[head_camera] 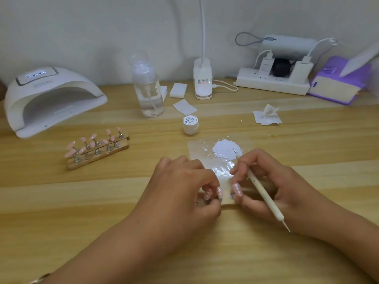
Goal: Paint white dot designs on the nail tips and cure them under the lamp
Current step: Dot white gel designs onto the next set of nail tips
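Observation:
A wooden strip [226, 198] lies between my hands, carrying pink nail tips with white dots [236, 189]. My left hand [184, 187] curls over its left end and pinches a metal holder there. My right hand [266, 185] grips a white dotting pen [264, 193], whose upper metal tip sits over a white paint puddle [224, 148] on a clear sheet [196, 148]. Its fingers also touch the strip's right part. A small white paint jar [190, 125] stands beyond the sheet. The white curing lamp [51, 99] is at the far left, display lit.
Two more wooden strips with plain pink nail tips [98, 148] lie left of centre. A clear pump bottle [147, 89], cotton pads [178, 90], a crumpled wipe [266, 115], a desk lamp base [203, 80], a power strip [272, 83] and a purple book [338, 85] line the back.

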A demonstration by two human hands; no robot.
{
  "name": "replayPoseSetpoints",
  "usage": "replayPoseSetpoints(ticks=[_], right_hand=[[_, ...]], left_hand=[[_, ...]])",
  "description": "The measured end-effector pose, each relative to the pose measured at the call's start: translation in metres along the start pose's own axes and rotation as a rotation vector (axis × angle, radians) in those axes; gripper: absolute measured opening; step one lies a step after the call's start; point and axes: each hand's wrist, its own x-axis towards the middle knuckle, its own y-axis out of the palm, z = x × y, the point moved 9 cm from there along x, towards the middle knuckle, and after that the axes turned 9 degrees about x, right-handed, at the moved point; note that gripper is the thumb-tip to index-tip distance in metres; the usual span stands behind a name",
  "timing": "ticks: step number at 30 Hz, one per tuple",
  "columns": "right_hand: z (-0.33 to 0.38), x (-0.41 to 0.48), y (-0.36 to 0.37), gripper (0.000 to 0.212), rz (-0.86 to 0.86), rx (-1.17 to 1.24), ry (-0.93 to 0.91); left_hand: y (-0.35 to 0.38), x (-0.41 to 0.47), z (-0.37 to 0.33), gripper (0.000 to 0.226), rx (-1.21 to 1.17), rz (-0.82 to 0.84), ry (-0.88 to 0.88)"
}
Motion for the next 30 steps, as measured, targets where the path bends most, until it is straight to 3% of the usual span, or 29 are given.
replayPoseSetpoints(ticks=[17,22,28,30], right_hand=[[0.004,-0.003,-0.004,0.036,-0.048,-0.105,-0.118],[0.011,-0.005,-0.002,0.060,-0.126,-0.305,-0.246],[0.026,-0.009,-0.005,0.040,-0.144,-0.340,-0.315],[0.032,-0.011,-0.007,0.043,-0.185,-0.321,-0.335]], left_hand=[[0.002,0.006,-0.003,0.013,0.008,0.003,-0.027],[0.002,0.007,-0.003,0.016,-0.009,0.017,-0.041],[0.003,0.006,-0.002,0.012,-0.004,0.002,-0.045],[0.001,0.006,-0.003,0.013,0.007,-0.011,-0.036]])
